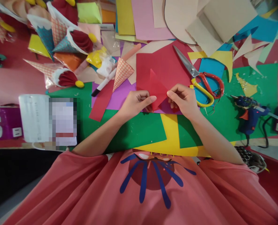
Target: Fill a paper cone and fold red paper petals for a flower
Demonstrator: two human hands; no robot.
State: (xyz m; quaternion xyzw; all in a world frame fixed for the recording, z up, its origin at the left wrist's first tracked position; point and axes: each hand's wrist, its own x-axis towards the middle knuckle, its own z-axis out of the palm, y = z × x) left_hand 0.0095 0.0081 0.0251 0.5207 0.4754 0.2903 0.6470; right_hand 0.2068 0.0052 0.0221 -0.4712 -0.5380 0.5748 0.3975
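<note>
A folded piece of red paper (158,89) with a pointed top is held up between both hands. My left hand (141,101) pinches its lower left edge between thumb and fingers. At its right corner, my right hand (183,100) grips the paper with thumb and forefinger. Behind it lies a larger red sheet (144,64), partly covered. Scissors (198,75) with red and yellow handles rest just beyond my right hand. A small checked paper cone (123,73) lies beyond my left hand, against a marker (103,82).
Finished-looking paper cones (66,40) with red swirled tops crowd the upper left. A blue glue gun (252,118) stands at the right with its cord. Cream paper pieces (209,25) pile up at the back. A phone with a blurred screen (62,122) sits at the left.
</note>
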